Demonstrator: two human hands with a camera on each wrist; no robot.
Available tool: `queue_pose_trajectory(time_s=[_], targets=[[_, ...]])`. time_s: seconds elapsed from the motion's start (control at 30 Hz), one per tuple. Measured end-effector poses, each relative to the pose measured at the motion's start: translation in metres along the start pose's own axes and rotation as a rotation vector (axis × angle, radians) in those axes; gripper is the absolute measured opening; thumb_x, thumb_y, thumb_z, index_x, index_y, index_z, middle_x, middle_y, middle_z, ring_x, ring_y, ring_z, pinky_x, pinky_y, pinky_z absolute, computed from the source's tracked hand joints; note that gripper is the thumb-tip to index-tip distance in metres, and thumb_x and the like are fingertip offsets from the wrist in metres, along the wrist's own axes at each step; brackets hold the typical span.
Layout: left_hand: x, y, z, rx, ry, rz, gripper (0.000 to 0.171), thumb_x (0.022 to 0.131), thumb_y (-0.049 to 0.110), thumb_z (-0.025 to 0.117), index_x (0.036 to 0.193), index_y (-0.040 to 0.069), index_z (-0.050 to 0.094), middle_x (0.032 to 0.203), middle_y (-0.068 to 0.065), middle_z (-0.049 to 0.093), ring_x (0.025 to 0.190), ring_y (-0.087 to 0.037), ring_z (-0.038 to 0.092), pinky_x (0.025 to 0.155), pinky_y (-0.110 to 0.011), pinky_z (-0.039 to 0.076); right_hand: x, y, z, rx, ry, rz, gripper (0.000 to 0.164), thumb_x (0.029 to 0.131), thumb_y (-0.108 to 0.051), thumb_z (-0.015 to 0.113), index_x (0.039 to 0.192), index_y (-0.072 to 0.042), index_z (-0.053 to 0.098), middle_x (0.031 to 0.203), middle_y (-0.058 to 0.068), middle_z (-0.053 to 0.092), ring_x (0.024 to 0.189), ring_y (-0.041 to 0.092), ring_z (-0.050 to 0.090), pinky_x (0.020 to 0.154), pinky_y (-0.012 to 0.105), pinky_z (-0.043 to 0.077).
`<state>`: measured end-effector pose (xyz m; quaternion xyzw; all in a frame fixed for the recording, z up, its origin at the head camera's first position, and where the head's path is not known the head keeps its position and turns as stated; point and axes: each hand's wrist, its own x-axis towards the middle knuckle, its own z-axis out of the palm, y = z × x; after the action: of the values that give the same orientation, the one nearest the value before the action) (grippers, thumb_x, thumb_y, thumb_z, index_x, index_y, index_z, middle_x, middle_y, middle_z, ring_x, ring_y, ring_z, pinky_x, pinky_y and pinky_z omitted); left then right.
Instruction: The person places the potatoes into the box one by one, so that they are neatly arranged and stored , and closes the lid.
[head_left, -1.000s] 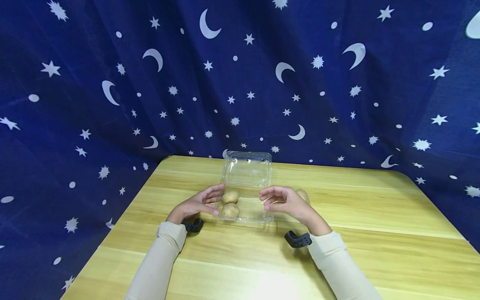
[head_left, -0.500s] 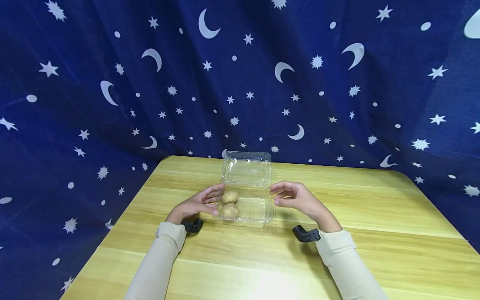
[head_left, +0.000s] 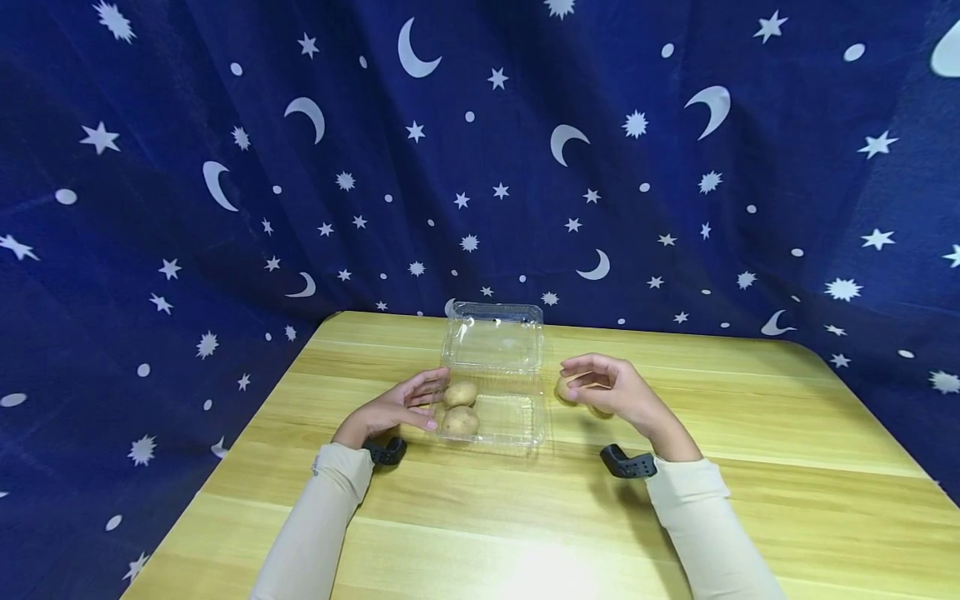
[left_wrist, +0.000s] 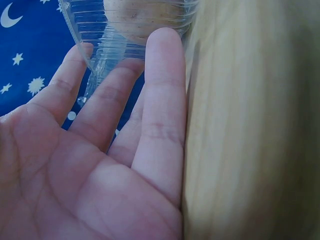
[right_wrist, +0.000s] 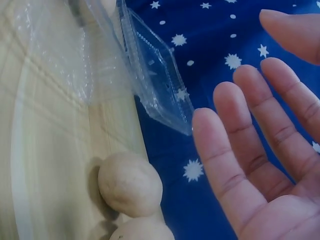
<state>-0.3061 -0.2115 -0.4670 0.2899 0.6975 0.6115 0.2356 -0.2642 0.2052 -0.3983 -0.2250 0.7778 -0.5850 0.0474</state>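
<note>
A clear plastic clamshell box stands on the table with its lid raised at the back. Two potatoes sit at the left end inside it. My left hand rests its fingers against the box's left side, with one potato showing through the ribbed wall in the left wrist view. To the right of the box, my right hand hovers over two more potatoes, holding nothing, its fingers apart and gently bent. The right wrist view shows these potatoes side by side on the wood.
The wooden table extends in front of the box and to both sides. Behind it hangs a dark blue curtain with white moons and stars. A black band is worn at the right wrist, another at the left.
My right hand has moved rightward, from over the box's right end to above the potatoes on the table. My left hand and the box have stayed put.
</note>
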Motion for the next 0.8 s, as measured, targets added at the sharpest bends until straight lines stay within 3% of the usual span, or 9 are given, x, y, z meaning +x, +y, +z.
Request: queue_pose_trajectory(time_s=[0.17, 0.5, 0.8], targets=[[0.000, 0.000, 0.000, 0.004, 0.000, -0.001, 0.106, 0.094, 0.016, 0.084, 0.171, -0.003, 0.014, 0.176, -0.030, 0.018, 0.158, -0.052, 0.026, 0.123, -0.056, 0.038, 0.000, 0.005, -0.004, -0.003, 0.041, -0.034, 0.041, 0.099, 0.001, 0.073, 0.136, 0.016, 0.062, 0.135, 0.036, 0.064, 0.111, 0.023, 0.072, 0.091, 0.024, 0.059], [0.001, -0.004, -0.002, 0.020, 0.001, 0.000, 0.103, 0.095, 0.014, 0.082, 0.171, -0.003, 0.014, 0.176, -0.030, 0.018, 0.158, -0.052, 0.026, 0.122, -0.047, 0.042, -0.002, 0.015, -0.012, 0.031, 0.142, -0.082, 0.044, 0.099, 0.000, 0.076, 0.133, 0.022, 0.059, 0.117, -0.007, 0.077, 0.104, 0.012, 0.074, 0.090, 0.019, 0.057], [0.000, 0.001, 0.000, 0.017, 0.007, -0.007, 0.105, 0.094, 0.015, 0.083, 0.171, -0.003, 0.014, 0.176, -0.030, 0.018, 0.159, -0.052, 0.025, 0.123, -0.054, 0.039, -0.003, 0.027, -0.018, 0.057, 0.236, -0.085, 0.033, 0.098, 0.006, 0.073, 0.127, 0.019, 0.063, 0.110, -0.010, 0.078, 0.099, 0.003, 0.070, 0.085, 0.017, 0.057]])
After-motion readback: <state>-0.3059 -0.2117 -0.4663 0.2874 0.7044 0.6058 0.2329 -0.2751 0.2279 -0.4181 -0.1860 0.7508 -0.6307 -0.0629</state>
